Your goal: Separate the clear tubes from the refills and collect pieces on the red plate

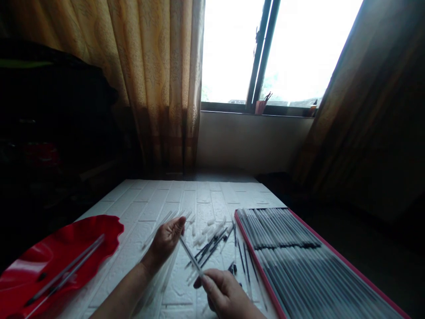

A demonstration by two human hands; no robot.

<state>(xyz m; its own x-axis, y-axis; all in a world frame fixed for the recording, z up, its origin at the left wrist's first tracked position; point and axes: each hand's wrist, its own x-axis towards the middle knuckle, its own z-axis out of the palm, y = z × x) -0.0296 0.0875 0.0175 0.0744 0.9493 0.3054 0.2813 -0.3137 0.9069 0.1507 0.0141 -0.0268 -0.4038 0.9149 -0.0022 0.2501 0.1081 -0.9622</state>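
A slim pen (191, 254) with a clear barrel slants between both hands above the white table. At its upper end, my left hand (168, 235) is closed with fingers pinched on it. My right hand (221, 288) grips the lower end between thumb and fingers. Beneath and behind the pen lie dark refills (212, 248), several whitish caps (206, 230) and clear tubes (159, 226). Small black caps (233, 267) lie right of the hands. Further right, a red-edged box (244, 230) holds two rows of pens (299, 274).
A red wavy-edged plate (63, 235) with a few pens sits at the left on the brick-patterned table (133, 195). Behind are a curtain (159, 79) and a window, with a pink cup (260, 107) on its sill.
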